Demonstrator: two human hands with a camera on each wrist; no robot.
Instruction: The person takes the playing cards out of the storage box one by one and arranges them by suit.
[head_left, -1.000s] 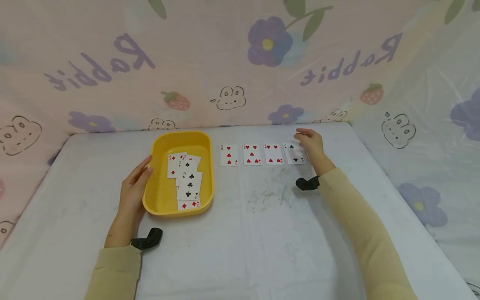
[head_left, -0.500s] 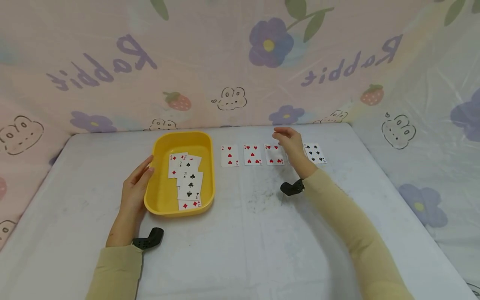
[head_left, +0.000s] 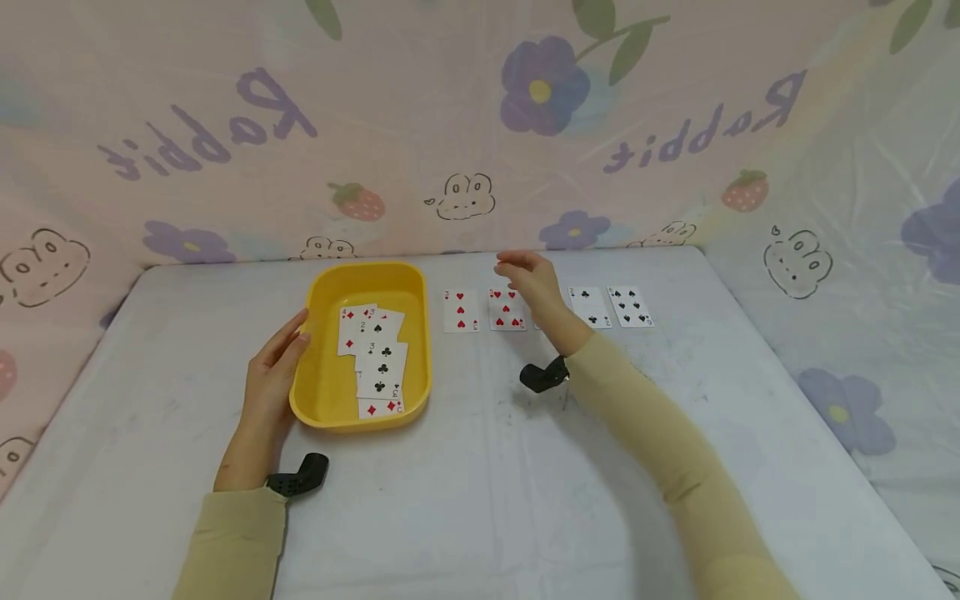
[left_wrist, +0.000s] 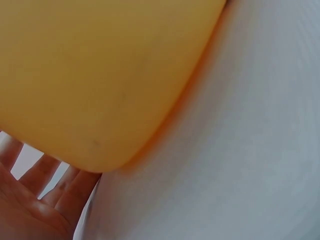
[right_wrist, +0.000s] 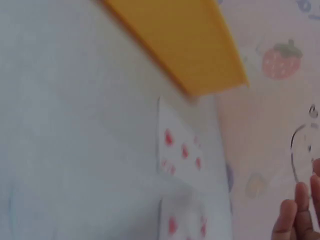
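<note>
In the head view my left hand [head_left: 272,367] rests against the left side of a yellow plastic tray [head_left: 300,392], fingertips and thumb at its rim. The left wrist view shows straight fingers [left_wrist: 70,192] against the tray's outer wall. Several playing cards [head_left: 382,371] lie overlapped inside, the three of clubs on top. My right hand [head_left: 534,287] hovers with nothing in it over the row of cards, near the five of hearts [head_left: 507,315]. It mostly hides the four of hearts. In the right wrist view its fingers [right_wrist: 287,215] appear at the lower right.
Left of the right hand lies the three of hearts [head_left: 461,312]. To its right lie the two of clubs [head_left: 590,308] and six of spades [head_left: 631,307]. The white-covered table [head_left: 450,508] ends at a patterned cloth backdrop [head_left: 405,125].
My right hand has moved left along the row from beside the two of clubs, uncovering that card and the six of spades. The left hand and tray stay put.
</note>
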